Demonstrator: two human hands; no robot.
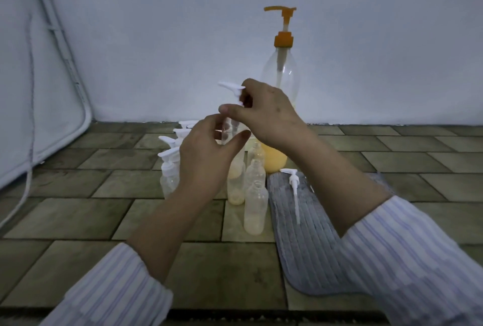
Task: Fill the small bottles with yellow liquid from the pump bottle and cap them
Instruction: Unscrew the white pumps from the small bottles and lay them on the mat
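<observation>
A tall clear pump bottle (281, 74) with an orange pump and yellow liquid at its bottom stands at the back by the wall. In front of it, my right hand (266, 111) pinches a white pump cap (231, 88) on a small bottle (230, 129) raised above the floor. My left hand (206, 150) curls round that small bottle from below. Three uncapped small bottles (256, 205) with a little yellow liquid stand in a row under my hands. Several capped small bottles (168, 169) stand to their left. A loose white pump cap (294, 189) lies on the grey mat (295, 242).
The floor (104, 221) is tiled in grey-green blocks. A white padded object (39, 90) with a cord leans at the left. A plain pale wall (392, 51) closes the back.
</observation>
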